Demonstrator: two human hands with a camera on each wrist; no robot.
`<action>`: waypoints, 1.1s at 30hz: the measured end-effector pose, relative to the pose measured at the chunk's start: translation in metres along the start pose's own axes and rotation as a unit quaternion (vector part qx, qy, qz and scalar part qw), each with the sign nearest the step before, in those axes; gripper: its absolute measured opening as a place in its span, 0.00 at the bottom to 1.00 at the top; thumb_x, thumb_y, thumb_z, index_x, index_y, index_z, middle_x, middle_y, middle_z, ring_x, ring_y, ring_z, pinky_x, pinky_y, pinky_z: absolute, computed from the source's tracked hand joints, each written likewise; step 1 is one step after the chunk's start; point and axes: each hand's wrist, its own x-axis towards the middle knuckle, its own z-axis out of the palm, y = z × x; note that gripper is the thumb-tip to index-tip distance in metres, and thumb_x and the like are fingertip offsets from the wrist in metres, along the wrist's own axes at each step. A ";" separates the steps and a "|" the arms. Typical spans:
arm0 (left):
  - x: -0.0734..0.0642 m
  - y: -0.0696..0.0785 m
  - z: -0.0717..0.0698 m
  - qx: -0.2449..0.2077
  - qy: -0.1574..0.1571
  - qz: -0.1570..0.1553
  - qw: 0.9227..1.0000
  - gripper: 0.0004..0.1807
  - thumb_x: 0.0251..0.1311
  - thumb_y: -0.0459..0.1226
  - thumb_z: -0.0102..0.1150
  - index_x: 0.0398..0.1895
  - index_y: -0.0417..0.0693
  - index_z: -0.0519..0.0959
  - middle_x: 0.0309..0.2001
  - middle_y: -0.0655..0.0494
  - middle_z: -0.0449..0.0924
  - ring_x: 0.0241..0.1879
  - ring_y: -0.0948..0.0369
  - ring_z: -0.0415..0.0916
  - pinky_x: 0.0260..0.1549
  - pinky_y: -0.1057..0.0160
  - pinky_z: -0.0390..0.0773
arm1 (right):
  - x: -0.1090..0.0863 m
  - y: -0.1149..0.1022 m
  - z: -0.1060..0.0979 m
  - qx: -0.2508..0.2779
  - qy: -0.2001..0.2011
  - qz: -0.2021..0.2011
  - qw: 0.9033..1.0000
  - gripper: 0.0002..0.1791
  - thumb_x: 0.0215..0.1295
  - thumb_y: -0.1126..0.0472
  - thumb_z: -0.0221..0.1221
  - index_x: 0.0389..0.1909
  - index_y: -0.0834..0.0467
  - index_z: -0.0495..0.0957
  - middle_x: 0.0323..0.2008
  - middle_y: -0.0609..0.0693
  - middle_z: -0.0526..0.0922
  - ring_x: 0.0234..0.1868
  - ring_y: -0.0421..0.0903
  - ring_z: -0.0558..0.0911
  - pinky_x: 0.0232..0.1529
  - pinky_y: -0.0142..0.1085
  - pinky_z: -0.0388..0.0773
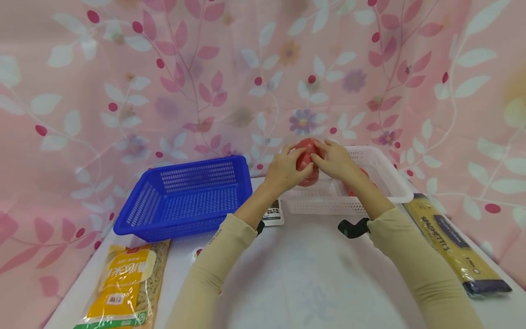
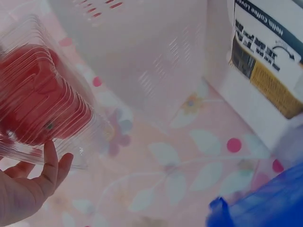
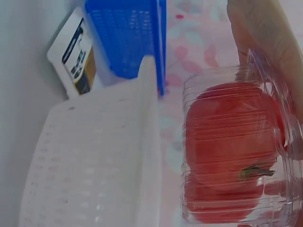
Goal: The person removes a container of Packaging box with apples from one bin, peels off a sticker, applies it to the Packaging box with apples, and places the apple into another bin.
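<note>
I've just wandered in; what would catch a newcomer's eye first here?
First, the red tomatoes in a clear plastic pack, held between the left hand and right hand near the white basket. Next, the vivid blue basket to the left, then the pink floral cloth behind everything.

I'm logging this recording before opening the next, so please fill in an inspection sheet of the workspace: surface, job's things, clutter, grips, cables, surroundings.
Surface: white table.
Job's things: clear tomato pack, held off the table near the white basket.
Clutter: blue basket at left; yellow pasta bag in front of it; coffee packet between the baskets; spaghetti pack at right; red contents in the white basket, partly hidden by the right forearm.
Grips: left-hand grip and right-hand grip both hold the tomato pack.
Cables: nothing seen.
Surroundings: pink floral backdrop behind the table.
</note>
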 end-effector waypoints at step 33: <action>-0.177 0.002 -0.099 0.058 -0.001 0.047 0.997 0.36 0.53 0.57 0.55 0.65 0.53 0.65 0.62 0.45 0.64 0.49 0.48 0.72 0.35 0.54 0.80 | -0.118 -0.106 0.031 0.040 0.004 -0.154 0.987 0.30 0.57 0.53 0.61 0.60 0.57 0.69 0.62 0.61 0.64 0.58 0.59 0.67 0.45 0.51 0.75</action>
